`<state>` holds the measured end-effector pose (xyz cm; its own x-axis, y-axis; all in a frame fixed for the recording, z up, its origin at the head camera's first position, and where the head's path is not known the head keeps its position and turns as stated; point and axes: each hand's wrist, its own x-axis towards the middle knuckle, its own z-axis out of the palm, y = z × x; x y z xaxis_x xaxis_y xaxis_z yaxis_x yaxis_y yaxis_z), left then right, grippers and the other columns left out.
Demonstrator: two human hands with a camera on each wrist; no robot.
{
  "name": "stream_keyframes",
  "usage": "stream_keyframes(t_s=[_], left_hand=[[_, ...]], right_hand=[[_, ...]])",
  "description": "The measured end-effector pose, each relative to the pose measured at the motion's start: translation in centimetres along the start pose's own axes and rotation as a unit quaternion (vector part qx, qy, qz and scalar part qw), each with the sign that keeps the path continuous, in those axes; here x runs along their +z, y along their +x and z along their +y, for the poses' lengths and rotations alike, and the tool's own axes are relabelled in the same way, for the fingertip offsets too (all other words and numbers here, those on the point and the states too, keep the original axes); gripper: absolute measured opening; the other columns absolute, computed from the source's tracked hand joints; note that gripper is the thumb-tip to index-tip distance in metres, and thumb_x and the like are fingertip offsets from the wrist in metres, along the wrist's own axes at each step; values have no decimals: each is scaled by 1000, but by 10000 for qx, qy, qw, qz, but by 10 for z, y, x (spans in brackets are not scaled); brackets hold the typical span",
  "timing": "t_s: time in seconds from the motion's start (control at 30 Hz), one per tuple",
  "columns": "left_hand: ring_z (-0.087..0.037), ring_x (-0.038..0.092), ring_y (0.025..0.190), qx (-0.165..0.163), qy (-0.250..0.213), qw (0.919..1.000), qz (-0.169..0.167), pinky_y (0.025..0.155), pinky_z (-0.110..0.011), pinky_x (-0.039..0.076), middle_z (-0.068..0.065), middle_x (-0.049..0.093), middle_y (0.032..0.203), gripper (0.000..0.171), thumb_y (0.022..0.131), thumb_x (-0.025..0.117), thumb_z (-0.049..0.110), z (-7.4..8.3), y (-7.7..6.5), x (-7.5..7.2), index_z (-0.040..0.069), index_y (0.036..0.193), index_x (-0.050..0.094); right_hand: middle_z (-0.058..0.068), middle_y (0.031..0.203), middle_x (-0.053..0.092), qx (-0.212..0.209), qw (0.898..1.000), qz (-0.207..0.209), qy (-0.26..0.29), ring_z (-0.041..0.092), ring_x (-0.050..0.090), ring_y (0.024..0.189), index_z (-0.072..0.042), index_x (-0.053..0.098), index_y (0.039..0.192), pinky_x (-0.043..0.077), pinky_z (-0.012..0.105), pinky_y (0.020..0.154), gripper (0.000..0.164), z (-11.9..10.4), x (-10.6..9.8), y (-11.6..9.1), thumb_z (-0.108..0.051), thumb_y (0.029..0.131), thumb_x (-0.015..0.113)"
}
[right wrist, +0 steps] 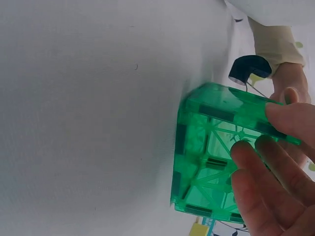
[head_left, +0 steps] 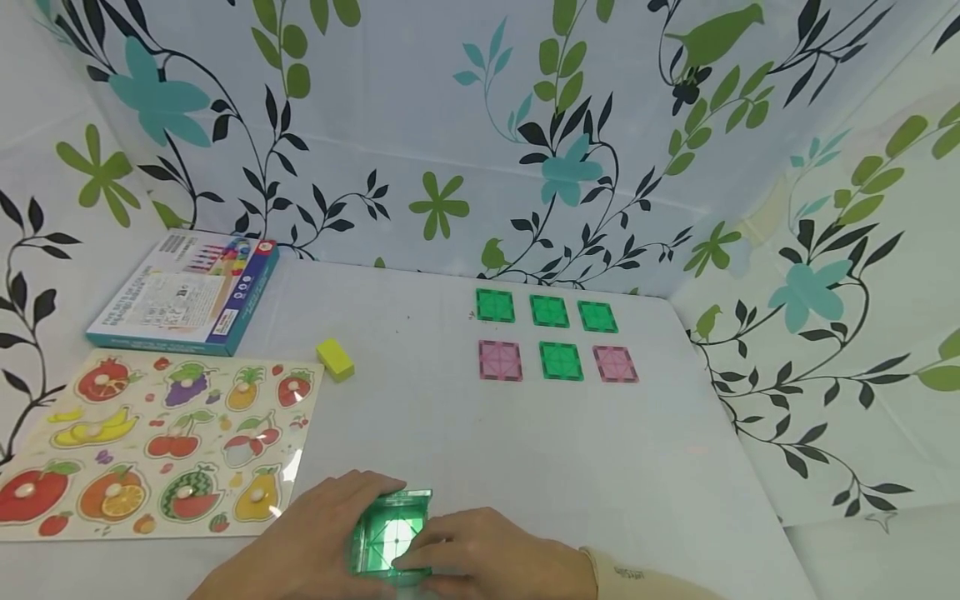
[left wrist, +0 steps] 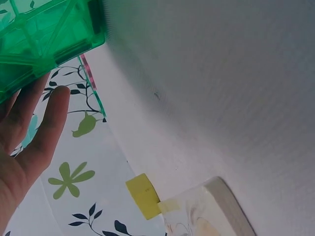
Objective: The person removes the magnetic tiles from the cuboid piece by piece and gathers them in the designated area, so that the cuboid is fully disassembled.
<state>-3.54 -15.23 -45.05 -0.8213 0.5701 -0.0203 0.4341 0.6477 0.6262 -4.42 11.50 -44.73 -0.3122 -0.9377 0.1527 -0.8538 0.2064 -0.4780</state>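
A small box of translucent green magnetic tiles (head_left: 382, 525) stands at the near edge of the white table, between both hands. My left hand (head_left: 318, 529) holds its left side, with fingers at the far corner and the thumb side toward the near edge. On the other side my right hand (head_left: 491, 550) grips the box. In the right wrist view, its thumb (right wrist: 288, 118) lies on one green tile while the fingers (right wrist: 258, 182) reach over the adjoining face. The left wrist view shows left fingers (left wrist: 47, 128) right at the lower edge of the green box (left wrist: 54, 39).
Farther back lie flat magnetic tiles in two rows, several green (head_left: 550, 311) and two pink (head_left: 500, 362). At left sits a fruit puzzle board (head_left: 247, 392), with a flat box (head_left: 187, 287) behind it and a yellow block (head_left: 335, 360) beside it. Patterned cloth (head_left: 420, 125) rises behind.
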Motion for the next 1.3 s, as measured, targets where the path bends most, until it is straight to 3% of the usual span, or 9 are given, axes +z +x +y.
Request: stream_keyframes(t_s=[0.13, 0.3, 0.47, 0.63, 0.77, 1.03, 1.3], left_hand=[[-5, 55, 109, -16, -83, 10000, -30, 90, -33, 56, 21, 57, 131, 88, 71, 76, 76, -1, -2, -2, 35, 144, 49], [-2, 57, 109, 107, -84, 9997, 179, 90, -32, 56, 25, 57, 133, 69, 86, 65, 73, -1, -5, -3, 39, 144, 50], [-4, 62, 112, 662, -15, 9961, 582, 91, -32, 57, 21, 61, 133, 46, 100, 61, 48, -5, -5, -2, 35, 143, 53], [-7, 63, 116, 1091, 416, 9886, 954, 92, -33, 58, 18, 61, 135, 46, 100, 66, 32, -10, -5, 1, 27, 144, 57], [-8, 64, 117, 1066, 627, 9874, 990, 92, -34, 59, 16, 61, 136, 46, 100, 66, 34, -11, -5, 3, 23, 144, 59], [-10, 64, 117, 913, 724, 9891, 896, 92, -36, 59, 14, 62, 136, 49, 100, 65, 40, -9, -3, 4, 23, 145, 59], [-9, 64, 116, 927, 834, 9885, 854, 91, -36, 58, 14, 63, 134, 50, 99, 66, 41, -9, -2, 4, 23, 145, 59]], right_hand=[[-6, 127, 70, -62, 10000, 13, 0, -8, 60, 115, -17, 59, 142, 44, 5, 99, 39, 0, 3, 1, -18, 103, 62], [-5, 129, 70, 50, 9995, -50, 300, -9, 61, 114, -17, 56, 145, 45, 4, 97, 41, -1, 6, 0, -16, 104, 60], [-5, 129, 71, -10, 9997, 56, 236, -8, 64, 110, -15, 57, 144, 45, 5, 98, 43, 1, 7, -2, -12, 102, 62], [-6, 124, 72, 84, 9997, 27, 229, -10, 61, 102, -16, 55, 147, 45, 4, 95, 44, 3, 8, -5, -12, 103, 60], [-6, 116, 73, 184, 9990, 146, 371, -11, 60, 96, -16, 57, 146, 46, 2, 91, 44, 5, 10, -9, -10, 103, 60], [-3, 99, 74, 7, 9947, 872, 535, -7, 59, 82, -9, 66, 135, 47, 1, 80, 38, 15, 11, -15, -2, 97, 66], [-2, 96, 76, 210, 9892, 1315, 612, -5, 61, 82, -9, 71, 128, 49, 3, 77, 36, 26, 1, -27, -2, 93, 71]])
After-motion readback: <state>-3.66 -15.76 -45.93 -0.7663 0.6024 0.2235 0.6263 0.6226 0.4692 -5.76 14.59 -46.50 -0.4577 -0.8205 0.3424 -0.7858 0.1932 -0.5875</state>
